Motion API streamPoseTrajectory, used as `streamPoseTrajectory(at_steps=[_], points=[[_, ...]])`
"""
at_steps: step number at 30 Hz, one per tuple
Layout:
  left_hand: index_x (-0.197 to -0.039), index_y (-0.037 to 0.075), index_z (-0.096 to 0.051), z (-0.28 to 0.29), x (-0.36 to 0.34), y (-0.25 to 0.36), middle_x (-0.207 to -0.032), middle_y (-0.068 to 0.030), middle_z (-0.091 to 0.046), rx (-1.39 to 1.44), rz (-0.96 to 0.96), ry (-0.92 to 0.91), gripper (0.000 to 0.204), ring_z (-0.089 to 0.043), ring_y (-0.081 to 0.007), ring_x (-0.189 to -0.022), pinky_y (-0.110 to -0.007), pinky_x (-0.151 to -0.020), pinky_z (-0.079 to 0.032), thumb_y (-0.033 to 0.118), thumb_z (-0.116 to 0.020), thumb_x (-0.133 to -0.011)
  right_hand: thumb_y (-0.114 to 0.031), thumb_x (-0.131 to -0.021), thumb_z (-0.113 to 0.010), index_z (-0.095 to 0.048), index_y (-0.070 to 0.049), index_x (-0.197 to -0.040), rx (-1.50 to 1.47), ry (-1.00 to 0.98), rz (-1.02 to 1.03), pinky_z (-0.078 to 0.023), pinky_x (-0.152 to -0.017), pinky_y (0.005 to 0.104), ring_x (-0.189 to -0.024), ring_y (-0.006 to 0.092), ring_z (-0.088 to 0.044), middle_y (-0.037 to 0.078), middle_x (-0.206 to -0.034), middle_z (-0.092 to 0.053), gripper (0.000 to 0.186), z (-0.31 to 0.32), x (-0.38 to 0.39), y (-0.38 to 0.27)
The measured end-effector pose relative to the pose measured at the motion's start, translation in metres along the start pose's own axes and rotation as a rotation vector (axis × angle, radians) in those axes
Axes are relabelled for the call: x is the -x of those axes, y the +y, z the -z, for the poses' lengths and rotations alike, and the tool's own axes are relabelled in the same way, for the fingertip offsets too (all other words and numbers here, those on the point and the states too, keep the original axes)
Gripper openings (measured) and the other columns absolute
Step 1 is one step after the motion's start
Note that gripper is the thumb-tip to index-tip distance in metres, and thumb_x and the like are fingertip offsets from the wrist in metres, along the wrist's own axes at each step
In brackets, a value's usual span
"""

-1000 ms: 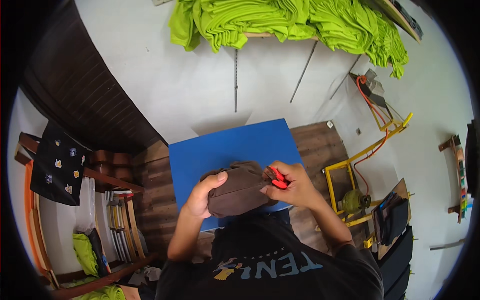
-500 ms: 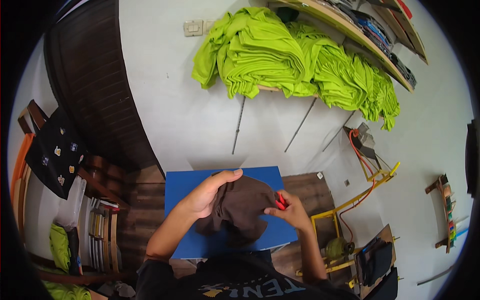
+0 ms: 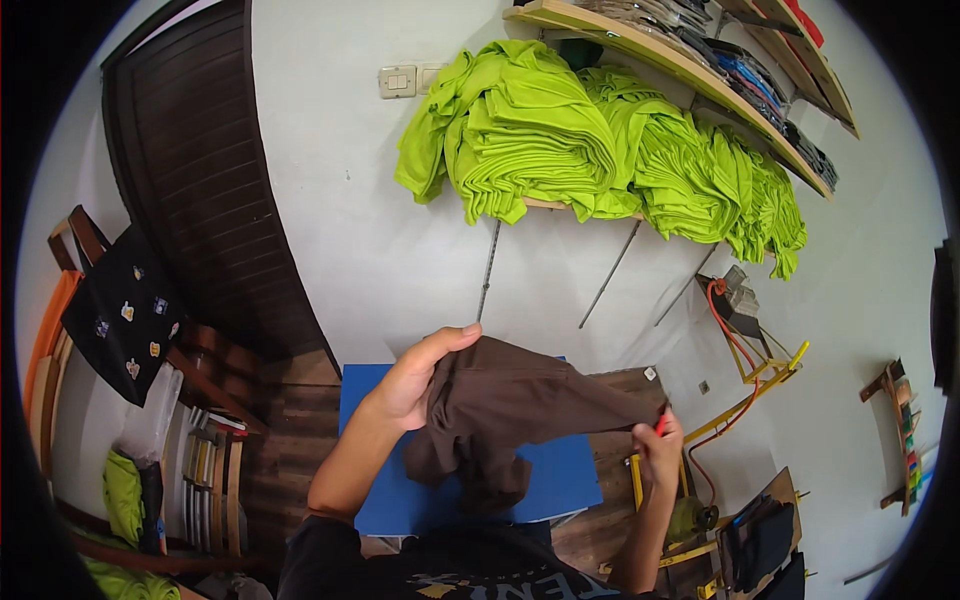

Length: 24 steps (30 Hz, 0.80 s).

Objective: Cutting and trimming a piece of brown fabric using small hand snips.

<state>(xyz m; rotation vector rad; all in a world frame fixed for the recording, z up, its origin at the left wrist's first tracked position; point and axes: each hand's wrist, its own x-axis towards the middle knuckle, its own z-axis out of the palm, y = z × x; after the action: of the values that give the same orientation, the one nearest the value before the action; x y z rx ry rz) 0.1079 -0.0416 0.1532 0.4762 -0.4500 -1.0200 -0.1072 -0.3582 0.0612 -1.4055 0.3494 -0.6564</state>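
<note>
A dark brown cloth is stretched crookedly between my hands, its bunched lower part hanging over a blue table. My left hand is closed on the cloth's upper left, thumb on top. At the right, my right hand is closed around a small red-handled tool, seen as snips or scissors earlier and now mostly hidden, and also grips the pulled-out tip of the cloth.
Lime-green folded garments fill a wall shelf, with loaded planks above. Left are a dark door, a black bag and wooden racks. At right stands a yellow metal frame with orange hose and stacked dark boards.
My right hand has moved out to the right, stretching the cloth from a compact bundle into a long shape. The left hand has risen. The view has tilted up, showing more shelving.
</note>
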Motion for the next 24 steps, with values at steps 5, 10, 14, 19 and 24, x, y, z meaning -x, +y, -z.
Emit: streamPoseTrajectory(at_steps=[5,10,14,19,24], points=[[-0.115,-0.003,-0.064,0.012,0.010,-0.023,-0.111,-0.0136,-0.070,-0.019,0.076,0.105,0.040,-0.069,-0.0219,-0.099,-0.035,-0.090,-0.055,0.033,-0.054,-0.101,-0.004,-0.085,-0.071,-0.049,-0.006,-0.114,-0.313,0.241,0.331,-0.037,-0.040,0.0181,-0.048,0.0057,-0.048,-0.001,-0.070,-0.054,0.037,0.025,-0.021,-0.027],[-0.114,-0.004,-0.066,0.064,0.048,-0.066,-0.104,-0.0122,-0.069,-0.883,0.286,0.560,0.052,-0.067,-0.0208,-0.095,-0.032,-0.085,-0.052,0.037,-0.079,-0.084,0.000,-0.084,-0.067,-0.049,-0.006,-0.107,-0.341,0.230,0.396,-0.037,-0.038,0.0189,-0.045,0.0051,-0.044,-0.002,-0.068,-0.051,0.031,0.034,-0.013,-0.060],[-0.125,-0.005,-0.058,0.089,0.082,-0.088,-0.115,-0.0160,-0.066,-1.218,0.087,0.493,0.063,-0.061,-0.0240,-0.110,-0.035,-0.092,-0.050,0.036,-0.080,-0.083,-0.004,-0.068,-0.080,-0.060,-0.007,-0.086,0.244,-0.073,0.061,-0.041,-0.048,0.0217,-0.052,0.0049,-0.048,-0.004,-0.070,-0.053,0.027,-0.016,0.009,-0.052],[-0.124,0.001,-0.061,0.081,0.074,-0.136,-0.116,-0.0159,-0.067,-1.336,-0.239,0.200,0.058,-0.062,-0.0265,-0.113,-0.037,-0.094,-0.049,0.036,-0.081,-0.083,-0.017,-0.080,-0.084,-0.063,-0.004,-0.090,0.477,-0.731,-0.092,-0.038,-0.056,0.0231,-0.067,0.0041,-0.045,-0.006,-0.072,-0.048,0.027,-0.121,0.028,0.005],[-0.119,-0.001,-0.060,0.075,0.055,-0.169,-0.105,-0.0074,-0.068,-1.088,0.248,0.188,0.039,-0.063,-0.0126,-0.095,-0.031,-0.079,-0.050,0.029,-0.068,-0.095,-0.018,-0.083,-0.082,-0.065,-0.002,-0.095,0.379,-0.673,-0.103,-0.045,-0.061,0.0230,-0.071,0.0052,-0.053,0.000,-0.082,-0.063,0.026,-0.140,0.029,0.015]])
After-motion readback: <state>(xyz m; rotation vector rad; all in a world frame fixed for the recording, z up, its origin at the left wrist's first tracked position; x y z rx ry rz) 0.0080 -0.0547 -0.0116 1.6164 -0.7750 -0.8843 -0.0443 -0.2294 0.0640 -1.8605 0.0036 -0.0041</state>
